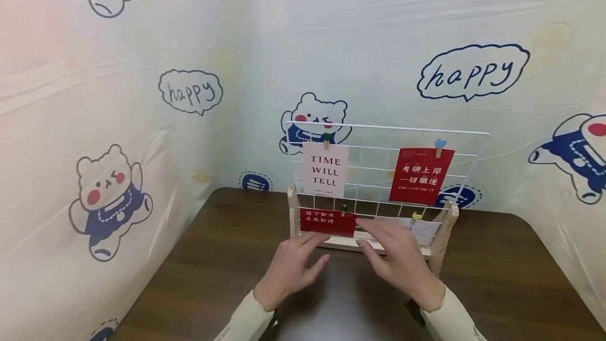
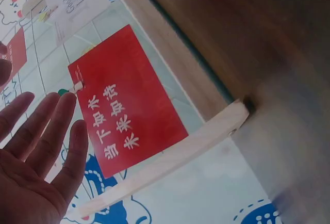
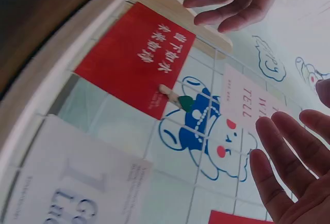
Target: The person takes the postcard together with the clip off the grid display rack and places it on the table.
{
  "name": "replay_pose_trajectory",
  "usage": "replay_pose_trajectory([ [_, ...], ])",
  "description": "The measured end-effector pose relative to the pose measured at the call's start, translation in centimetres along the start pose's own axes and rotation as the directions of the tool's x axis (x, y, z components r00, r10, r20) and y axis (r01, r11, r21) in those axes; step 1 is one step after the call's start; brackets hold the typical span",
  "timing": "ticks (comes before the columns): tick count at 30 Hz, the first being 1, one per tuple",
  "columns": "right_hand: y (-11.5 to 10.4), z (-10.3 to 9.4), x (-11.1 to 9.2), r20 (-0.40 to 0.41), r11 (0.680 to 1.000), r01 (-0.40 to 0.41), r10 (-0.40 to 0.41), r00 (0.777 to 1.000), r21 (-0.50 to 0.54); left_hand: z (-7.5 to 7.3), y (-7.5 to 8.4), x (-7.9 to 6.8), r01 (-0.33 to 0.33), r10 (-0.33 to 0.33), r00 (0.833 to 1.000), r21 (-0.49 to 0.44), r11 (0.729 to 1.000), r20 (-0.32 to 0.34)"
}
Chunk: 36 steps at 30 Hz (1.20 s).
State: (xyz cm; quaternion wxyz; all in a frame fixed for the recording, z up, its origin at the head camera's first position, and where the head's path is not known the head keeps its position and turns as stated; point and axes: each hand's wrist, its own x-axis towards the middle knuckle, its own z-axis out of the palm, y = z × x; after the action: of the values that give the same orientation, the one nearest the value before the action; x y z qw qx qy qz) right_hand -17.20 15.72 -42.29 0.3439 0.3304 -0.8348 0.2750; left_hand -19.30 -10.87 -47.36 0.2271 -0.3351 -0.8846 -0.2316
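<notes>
Lower red card (image 1: 326,222) clipped lengthwise at rack's (image 1: 446,231) bottom-left corner, ahead of wide, empty left grip (image 1: 294,266); right grip (image 1: 403,258) wide, empty.

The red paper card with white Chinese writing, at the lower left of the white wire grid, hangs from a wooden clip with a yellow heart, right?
Not quite: the red paper card hangs from a wooden clip with a green heart, as the right wrist view shows. The rest is right.

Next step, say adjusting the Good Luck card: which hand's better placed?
Right, probably: the right hand is empty and partly covers the Good Luck card in the head view, while the left hand is nearer the lower red card.
</notes>
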Motion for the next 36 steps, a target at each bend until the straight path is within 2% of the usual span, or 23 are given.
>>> replay_pose_trajectory([
  [7,0.2,0.4,2.9,-0.029,0.999,0.039,-0.039,0.999,0.020,-1.2,-0.5,1.7,0.005,-0.002,0.994,0.020,1.000,-0.109],
  [11,0.1,0.6,4.6,-0.028,0.998,0.049,-0.049,0.998,0.030,-2.2,-0.8,2.9,0.033,-0.031,0.985,0.014,0.999,-0.171],
  [16,-0.2,0.8,6.7,-0.033,0.997,0.059,-0.057,0.998,0.054,-3.3,-1.2,4.2,0.083,-0.079,0.968,0.009,0.996,-0.239],
  [21,-0.3,0.6,8.7,-0.039,0.996,0.054,-0.051,0.998,0.064,-4.0,-1.4,5.4,0.129,-0.134,0.943,-0.035,0.991,-0.304],
  [26,-0.2,0.2,10.6,-0.076,0.997,0.054,-0.050,0.996,0.053,-4.4,-1.5,6.3,0.170,-0.179,0.926,-0.055,0.984,-0.331],
  [32,-0.3,-0.3,12.8,-0.104,0.996,0.075,-0.069,0.992,0.052,-4.8,-1.6,7.3,0.172,-0.181,0.912,-0.058,0.983,-0.367],
  [36,-0.3,-0.5,13.7,-0.139,0.999,0.047,-0.044,0.989,0.020,-4.7,-1.7,7.7,0.204,-0.214,0.908,-0.065,0.977,-0.359],
])
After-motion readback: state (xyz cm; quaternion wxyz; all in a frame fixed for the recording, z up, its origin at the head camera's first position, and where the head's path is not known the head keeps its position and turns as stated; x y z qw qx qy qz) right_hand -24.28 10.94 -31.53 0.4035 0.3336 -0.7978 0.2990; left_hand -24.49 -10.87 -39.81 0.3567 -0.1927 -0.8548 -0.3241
